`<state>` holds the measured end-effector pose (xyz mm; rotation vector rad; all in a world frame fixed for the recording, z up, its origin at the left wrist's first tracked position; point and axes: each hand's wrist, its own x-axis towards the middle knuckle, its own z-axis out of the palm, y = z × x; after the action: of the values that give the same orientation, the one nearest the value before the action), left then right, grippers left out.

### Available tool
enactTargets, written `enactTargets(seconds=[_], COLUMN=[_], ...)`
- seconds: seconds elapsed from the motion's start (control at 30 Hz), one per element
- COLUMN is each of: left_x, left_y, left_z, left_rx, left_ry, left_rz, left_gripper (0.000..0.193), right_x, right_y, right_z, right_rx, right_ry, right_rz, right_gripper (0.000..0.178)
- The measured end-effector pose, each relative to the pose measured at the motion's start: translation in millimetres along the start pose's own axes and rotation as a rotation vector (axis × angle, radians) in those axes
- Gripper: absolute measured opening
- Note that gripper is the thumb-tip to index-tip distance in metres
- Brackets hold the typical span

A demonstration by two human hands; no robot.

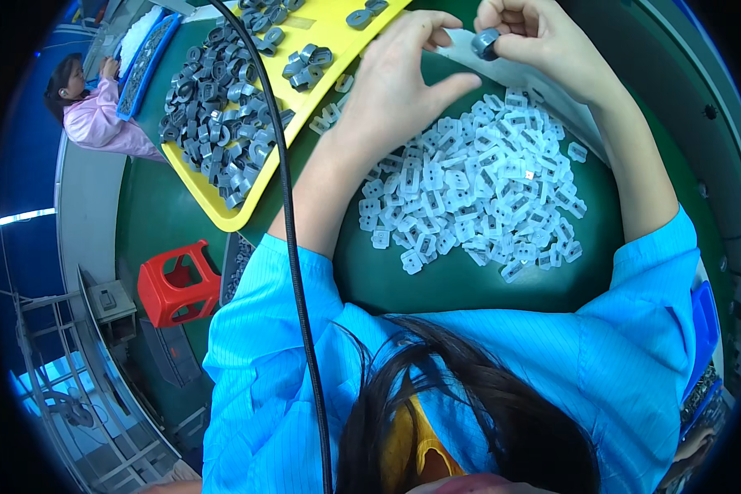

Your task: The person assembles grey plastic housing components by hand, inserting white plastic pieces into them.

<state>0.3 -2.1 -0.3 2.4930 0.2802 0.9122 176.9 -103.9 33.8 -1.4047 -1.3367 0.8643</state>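
Observation:
Between the thumb and fingers of my right hand (539,37) is a small dark grey ring-shaped plastic part (484,44), near the far edge of the work surface. My left hand (395,82) is to the left of it, thumb stretched out and fingers bent, with nothing visible in its grasp. Below and between both arms lies a loose heap of small translucent white plastic pieces (469,189) on the green table (502,295). Left of my left arm, a yellow tray (237,216) bears many dark grey plastic parts (222,115) like the held one.
A pale strip (572,107) runs behind the heap. One black cable (286,193) hangs across the view, over the tray. A red stool (177,284) stands on the left. Farther off, a person in pink (99,115) works beside a blue tray (150,66).

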Motion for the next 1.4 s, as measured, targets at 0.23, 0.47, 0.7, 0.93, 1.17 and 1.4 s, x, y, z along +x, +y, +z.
enactTargets(seconds=[0.23, 0.47, 0.7, 0.93, 1.17, 1.4], left_x=[51.8, 60.1, 43.1, -7.3, -12.2, -13.4], left_y=[-52.8, -86.3, -17.7, 0.6, -5.9, -10.0], left_z=[-48.8, -34.0, -34.9, 5.3, 8.7, 15.6], left_rx=[0.201, 0.397, 0.002, -0.425, -0.446, -0.3], left_ry=[-0.195, -0.185, 0.108, -0.057, -0.006, 0.051], left_rz=[-0.559, -0.523, -0.511, -0.483, -0.5, -0.368], left_gripper=[0.038, 0.038, 0.031, 0.049, 0.046, 0.044], right_x=[6.8, 5.9, -12.5, -17.9, -5.3, -2.3], right_y=[57.9, 55.6, 8.2, 1.8, -7.1, 0.4], right_z=[-65.8, -53.9, -12.1, 8.9, 18.4, 28.8], right_rx=[0.101, -0.835, -0.66, -0.673, 0.143, -0.022], right_ry=[0.482, 0.659, -0.129, -0.202, 0.043, 0.166], right_rz=[0.307, 0.171, 0.025, 0.015, 0.294, 0.156], right_gripper=[0.005, 0.018, 0.02, 0.018, 0.015, 0.012])
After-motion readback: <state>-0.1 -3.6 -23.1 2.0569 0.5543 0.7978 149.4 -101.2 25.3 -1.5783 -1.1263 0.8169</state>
